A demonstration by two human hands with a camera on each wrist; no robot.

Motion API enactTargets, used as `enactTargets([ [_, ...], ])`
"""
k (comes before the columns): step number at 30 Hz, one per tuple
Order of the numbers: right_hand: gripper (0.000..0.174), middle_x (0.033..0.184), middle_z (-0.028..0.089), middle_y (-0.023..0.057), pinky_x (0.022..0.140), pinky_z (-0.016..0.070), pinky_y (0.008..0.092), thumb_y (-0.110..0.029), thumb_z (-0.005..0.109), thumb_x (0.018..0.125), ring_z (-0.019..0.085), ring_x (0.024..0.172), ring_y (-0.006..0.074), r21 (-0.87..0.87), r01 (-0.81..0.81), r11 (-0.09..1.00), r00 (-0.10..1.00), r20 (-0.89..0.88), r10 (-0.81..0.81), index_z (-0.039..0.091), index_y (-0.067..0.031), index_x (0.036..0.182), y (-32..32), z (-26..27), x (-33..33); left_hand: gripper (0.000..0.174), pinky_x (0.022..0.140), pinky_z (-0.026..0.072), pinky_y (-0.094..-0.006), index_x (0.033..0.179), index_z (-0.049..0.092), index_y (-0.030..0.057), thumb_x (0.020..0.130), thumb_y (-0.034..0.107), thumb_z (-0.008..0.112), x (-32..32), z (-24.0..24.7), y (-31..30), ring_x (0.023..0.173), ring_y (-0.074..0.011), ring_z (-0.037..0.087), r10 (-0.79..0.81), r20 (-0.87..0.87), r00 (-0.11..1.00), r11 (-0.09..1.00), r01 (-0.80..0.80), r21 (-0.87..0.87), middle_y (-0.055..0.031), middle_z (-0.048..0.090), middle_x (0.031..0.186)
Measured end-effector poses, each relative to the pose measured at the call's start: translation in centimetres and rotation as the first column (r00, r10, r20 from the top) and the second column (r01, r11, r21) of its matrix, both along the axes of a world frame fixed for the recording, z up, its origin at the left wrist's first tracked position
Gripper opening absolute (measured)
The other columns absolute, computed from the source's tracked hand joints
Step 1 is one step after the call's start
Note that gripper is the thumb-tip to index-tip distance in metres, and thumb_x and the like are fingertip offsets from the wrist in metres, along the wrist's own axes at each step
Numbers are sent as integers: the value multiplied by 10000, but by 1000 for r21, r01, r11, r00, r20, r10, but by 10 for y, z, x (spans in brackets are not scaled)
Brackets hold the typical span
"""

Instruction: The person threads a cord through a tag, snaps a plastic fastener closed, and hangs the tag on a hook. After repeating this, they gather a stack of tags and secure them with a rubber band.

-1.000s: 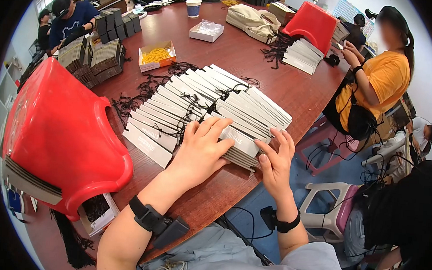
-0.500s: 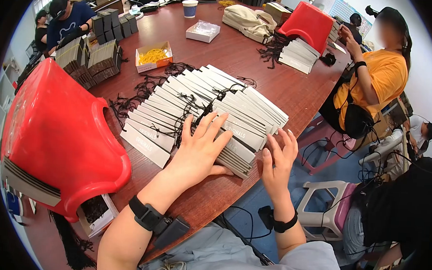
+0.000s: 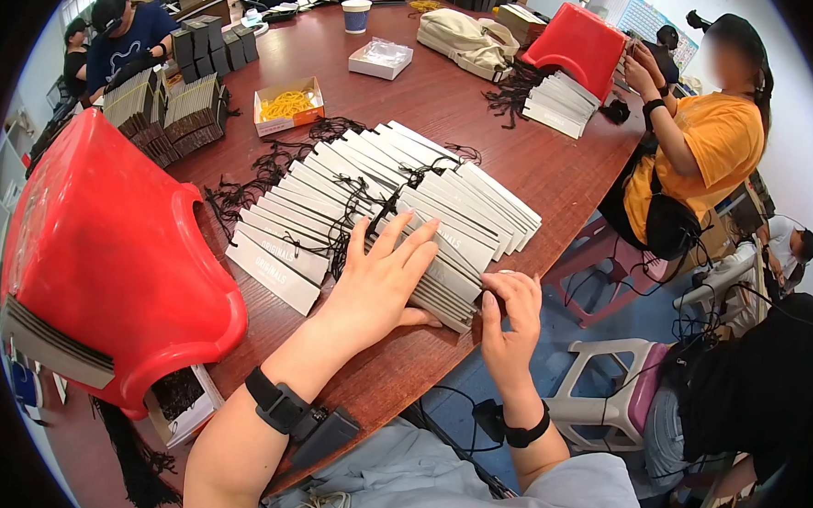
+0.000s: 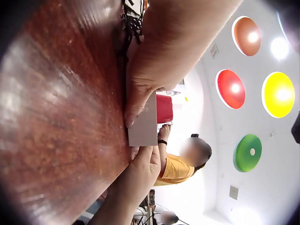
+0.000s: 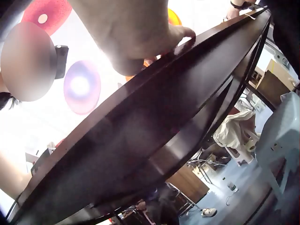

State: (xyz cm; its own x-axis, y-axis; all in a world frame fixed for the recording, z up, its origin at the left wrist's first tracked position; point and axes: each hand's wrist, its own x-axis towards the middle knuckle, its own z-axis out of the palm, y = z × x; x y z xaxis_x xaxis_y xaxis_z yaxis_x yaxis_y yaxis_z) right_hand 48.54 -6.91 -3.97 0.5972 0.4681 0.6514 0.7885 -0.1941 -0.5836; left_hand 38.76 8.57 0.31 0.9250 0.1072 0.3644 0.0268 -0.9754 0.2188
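Grey-white printed cards with black cords lie in overlapping rows on the table. My left hand spreads over a thick stack of cards near the table edge, its fingers across the top and its thumb along the near side. In the left wrist view that thumb presses beside a grey card face. My right hand, its fingers bent, pinches the stack's right end between thumb and index finger. The right wrist view shows part of this hand above the table edge; the cards are hidden there.
A red stool stands at left. Behind the cards are a box of yellow bands, a white box, a cup and a bag. A person in orange sits at right.
My right hand lifted off the cards with fingers spread, then came back to the stack's end with fingers bent. My left thumb has extended along the near side. The upper printed card has shifted away from me.
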Motion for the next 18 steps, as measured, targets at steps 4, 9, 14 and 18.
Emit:
enactTargets([
  [4,135,819,583,64,940,262,461,-81,537,762,510,895,240,59,-80,995,996,46,77,598,-42,875,-2,8,-3,633,981,185,-507,1082,432,76,564,298,720,6,7,1,1179,-258,321,-32,-6,999,999,32,18,-59,406,1211],
  [9,165,868,548,84,864,322,380,-90,547,762,460,908,251,33,-25,999,999,48,24,601,-29,905,5,14,26,591,997,208,-472,1052,462,70,561,269,723,12,3,-1,1088,-234,391,-90,-19,996,995,90,-35,-59,463,1040],
  [14,198,943,490,101,822,318,352,-79,585,725,406,936,258,-110,59,992,981,188,-38,609,-40,918,9,8,34,586,995,218,-464,1048,462,71,561,264,725,18,2,-1,1096,-249,383,-91,-8,996,994,90,-61,-76,450,1067],
  [18,171,945,494,104,823,319,354,-45,582,708,410,950,265,-77,27,997,995,102,-19,606,-40,877,8,6,28,650,989,227,-458,1100,438,71,557,284,727,21,1,-1,1144,-265,352,-88,74,993,996,90,-25,-80,415,1184],
])
